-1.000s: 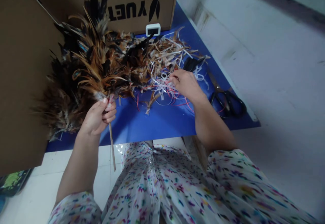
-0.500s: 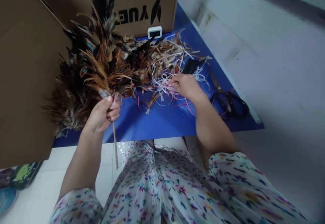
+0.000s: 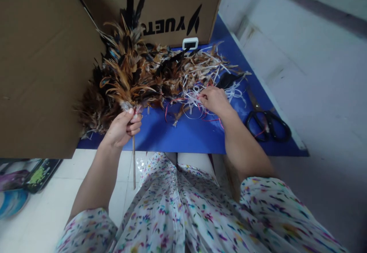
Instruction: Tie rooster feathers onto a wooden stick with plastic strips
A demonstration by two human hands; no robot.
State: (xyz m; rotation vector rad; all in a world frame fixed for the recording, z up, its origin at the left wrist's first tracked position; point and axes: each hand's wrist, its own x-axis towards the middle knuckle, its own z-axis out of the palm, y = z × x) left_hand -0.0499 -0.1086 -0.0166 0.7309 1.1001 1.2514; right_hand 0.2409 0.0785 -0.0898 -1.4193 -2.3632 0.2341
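Observation:
My left hand (image 3: 124,128) is wrapped around the thin stick (image 3: 133,163) of a feather duster, close under its brown and black feathers (image 3: 126,73). The stick's lower end sticks out below the table edge. White and red tie strands show beside my left thumb. Over a tangle of white and red plastic string (image 3: 190,102), the fingers of my right hand (image 3: 215,99) are pinched together on red string. Part of the tangle is hidden under that hand.
Loose feathers (image 3: 197,67) lie heaped across the blue table (image 3: 177,142). Black-handled scissors (image 3: 276,127) rest at the right, near the wall. A small white-framed device (image 3: 190,43) stands before a cardboard box (image 3: 169,4). Another cardboard panel (image 3: 40,73) rises at the left.
The camera view has turned, so the table and boxes sit farther right in the picture. Both hands keep their grips, on the duster and on the string, nearly in place.

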